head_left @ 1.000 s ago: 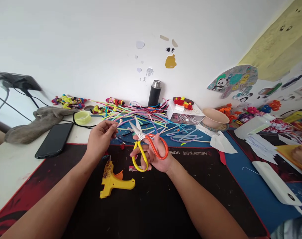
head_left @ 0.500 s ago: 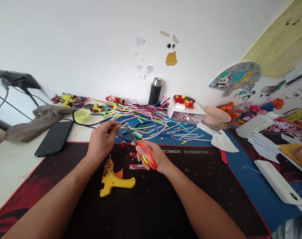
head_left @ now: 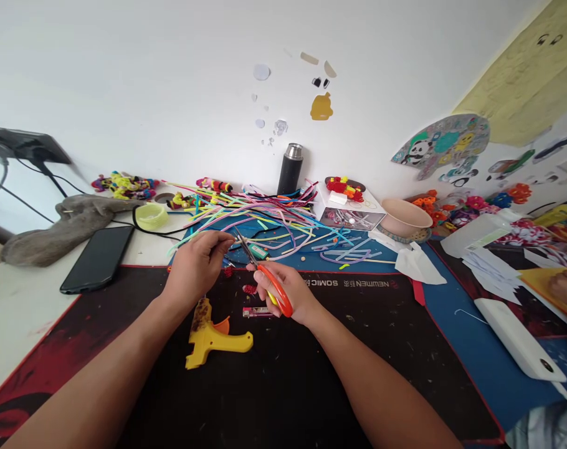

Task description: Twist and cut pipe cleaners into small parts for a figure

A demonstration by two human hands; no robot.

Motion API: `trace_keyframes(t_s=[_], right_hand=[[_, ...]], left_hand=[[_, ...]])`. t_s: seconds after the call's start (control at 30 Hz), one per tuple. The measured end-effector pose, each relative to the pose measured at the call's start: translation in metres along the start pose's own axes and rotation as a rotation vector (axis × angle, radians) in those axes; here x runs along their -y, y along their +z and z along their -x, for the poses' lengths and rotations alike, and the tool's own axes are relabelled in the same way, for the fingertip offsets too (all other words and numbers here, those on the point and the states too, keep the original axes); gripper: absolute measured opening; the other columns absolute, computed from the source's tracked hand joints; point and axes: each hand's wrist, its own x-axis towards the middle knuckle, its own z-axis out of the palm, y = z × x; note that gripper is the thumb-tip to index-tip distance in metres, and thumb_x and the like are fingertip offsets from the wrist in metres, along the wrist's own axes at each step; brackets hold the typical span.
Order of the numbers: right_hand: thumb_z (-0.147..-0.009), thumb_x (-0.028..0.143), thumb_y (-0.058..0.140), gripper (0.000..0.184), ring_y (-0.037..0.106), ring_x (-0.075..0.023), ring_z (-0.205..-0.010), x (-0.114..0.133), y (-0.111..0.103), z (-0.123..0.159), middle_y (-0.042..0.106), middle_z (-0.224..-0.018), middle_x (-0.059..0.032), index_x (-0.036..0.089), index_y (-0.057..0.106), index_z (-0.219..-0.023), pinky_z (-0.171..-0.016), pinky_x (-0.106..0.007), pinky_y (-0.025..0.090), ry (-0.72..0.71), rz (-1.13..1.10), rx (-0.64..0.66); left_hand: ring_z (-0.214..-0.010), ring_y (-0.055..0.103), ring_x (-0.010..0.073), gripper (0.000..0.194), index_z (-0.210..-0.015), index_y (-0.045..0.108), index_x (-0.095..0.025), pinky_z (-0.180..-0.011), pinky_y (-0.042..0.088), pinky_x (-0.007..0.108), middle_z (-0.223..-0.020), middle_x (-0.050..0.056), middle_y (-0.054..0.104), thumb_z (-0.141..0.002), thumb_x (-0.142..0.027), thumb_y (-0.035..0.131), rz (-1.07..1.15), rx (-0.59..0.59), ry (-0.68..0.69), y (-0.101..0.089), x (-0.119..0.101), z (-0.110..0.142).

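My right hand (head_left: 290, 290) grips a pair of scissors (head_left: 278, 290) with orange-red and yellow handles, blades pointing up and left. To their left, my left hand (head_left: 197, 259) is closed in a pinch close to the blade tips; whatever is between the fingers is too small or hidden to name. A pale green strip shows behind that hand, and I cannot tell whether it is held. Below the hands a yellow hot glue gun (head_left: 213, 337) lies on the black desk mat (head_left: 274, 393). A pink lighter (head_left: 255, 312) and a small red fuzzy piece (head_left: 250, 289) lie near the scissors.
Many coloured pipe cleaners (head_left: 246, 215) spread across the back, before a black thermos (head_left: 290, 171). A phone (head_left: 98, 259) and a tape roll (head_left: 151, 216) are at left. At right are a bowl (head_left: 405, 219), a white power bank (head_left: 517, 340) and another person's hand (head_left: 566, 288).
My left hand has shifted slightly right, towards the scissor blades, and a pale green strip now shows behind it. The right hand keeps its grip. The view has tilted slightly.
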Motion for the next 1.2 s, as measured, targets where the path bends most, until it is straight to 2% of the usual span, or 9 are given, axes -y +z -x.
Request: trace_keyframes(t_s=[0.27, 0.5, 0.73, 0.97, 1.07, 1.2], right_hand=[[-0.078, 0.065, 0.089, 0.072, 0.045, -0.0059, -0.033, 0.001, 0.001, 0.0, 0.059, -0.062, 0.0082, 0.014, 0.075, -0.126, -0.032, -0.02, 0.031, 0.013, -0.013, -0.025], [-0.083, 0.062, 0.087, 0.063, 0.043, -0.0057, -0.034, 0.0, 0.001, 0.001, 0.058, -0.062, 0.0072, 0.016, 0.076, -0.124, -0.033, -0.021, 0.03, 0.006, 0.012, -0.04], [-0.084, 0.054, 0.089, 0.052, 0.04, -0.0063, -0.042, -0.013, -0.003, -0.005, 0.052, -0.061, 0.0071, 0.017, 0.078, -0.119, -0.04, -0.02, 0.03, -0.046, 0.052, -0.06], [-0.083, 0.057, 0.089, 0.053, 0.035, -0.0071, -0.045, -0.015, -0.002, -0.004, 0.046, -0.06, 0.0076, 0.017, 0.078, -0.117, -0.042, -0.021, 0.028, -0.061, 0.063, -0.096], [-0.082, 0.058, 0.089, 0.055, 0.04, -0.0091, -0.048, -0.014, 0.0, -0.003, 0.046, -0.06, 0.0066, 0.017, 0.079, -0.117, -0.044, -0.022, 0.03, -0.063, 0.045, -0.096], [-0.082, 0.056, 0.088, 0.052, 0.051, -0.0124, -0.057, -0.018, 0.001, -0.003, 0.055, -0.067, 0.0031, 0.018, 0.08, -0.116, -0.05, -0.023, 0.037, -0.07, 0.032, -0.1]], left_hand=[[-0.093, 0.077, 0.0307, 0.029, -0.094, 0.076, -0.025, -0.088, 0.057, 0.037, -0.1, 0.009, 0.084, -0.099, -0.046, 0.056, 0.01, 0.019, 0.016, 0.001, 0.0, 0.001], [-0.093, 0.076, 0.0305, 0.027, -0.095, 0.076, -0.026, -0.087, 0.057, 0.038, -0.1, 0.008, 0.084, -0.099, -0.046, 0.057, 0.005, 0.033, 0.009, 0.0, -0.003, 0.002], [-0.093, 0.077, 0.0299, 0.028, -0.096, 0.077, -0.026, -0.085, 0.056, 0.036, -0.1, 0.008, 0.084, -0.1, -0.045, 0.057, 0.02, 0.019, 0.046, 0.002, -0.001, 0.003], [-0.091, 0.077, 0.0294, 0.029, -0.095, 0.077, -0.026, -0.08, 0.055, 0.035, -0.098, 0.008, 0.084, -0.1, -0.044, 0.055, 0.029, 0.047, 0.07, 0.002, -0.004, 0.003], [-0.093, 0.077, 0.0297, 0.029, -0.095, 0.077, -0.026, -0.082, 0.056, 0.035, -0.099, 0.008, 0.084, -0.1, -0.043, 0.055, 0.024, 0.052, 0.079, 0.002, -0.004, 0.003], [-0.092, 0.077, 0.0291, 0.03, -0.096, 0.077, -0.026, -0.082, 0.057, 0.035, -0.1, 0.008, 0.085, -0.1, -0.044, 0.054, 0.006, 0.061, 0.094, 0.002, -0.003, 0.003]])
